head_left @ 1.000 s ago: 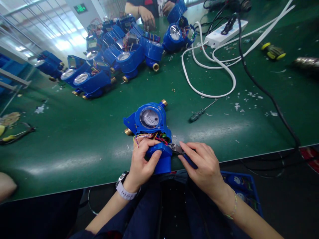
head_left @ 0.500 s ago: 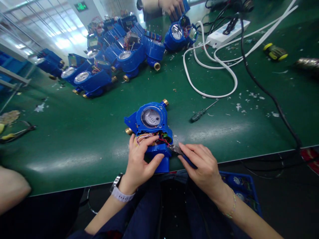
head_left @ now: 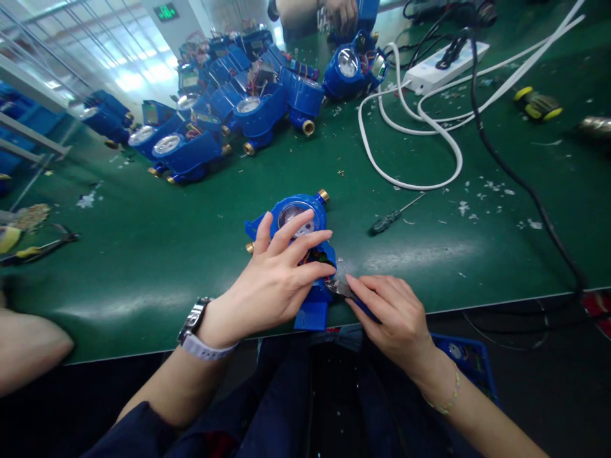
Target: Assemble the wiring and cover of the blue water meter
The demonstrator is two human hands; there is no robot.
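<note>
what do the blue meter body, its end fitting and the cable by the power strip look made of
Blue meter body: probably moulded plastic, smooth with soft highlights. Threaded-looking end fitting: likely brass, golden with a metallic shine. Looped white cable: seemingly rubbery plastic sheathing, evenly coloured and smoothly curved.

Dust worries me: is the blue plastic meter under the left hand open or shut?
Open: coloured wires show inside the blue plastic meter, partly hidden by the left hand.

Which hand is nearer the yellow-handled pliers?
Left. The left hand, over the blue meter, is to the right of the yellow-handled pliers; the right hand, gripping blue-handled cutters, is farther right.
</note>
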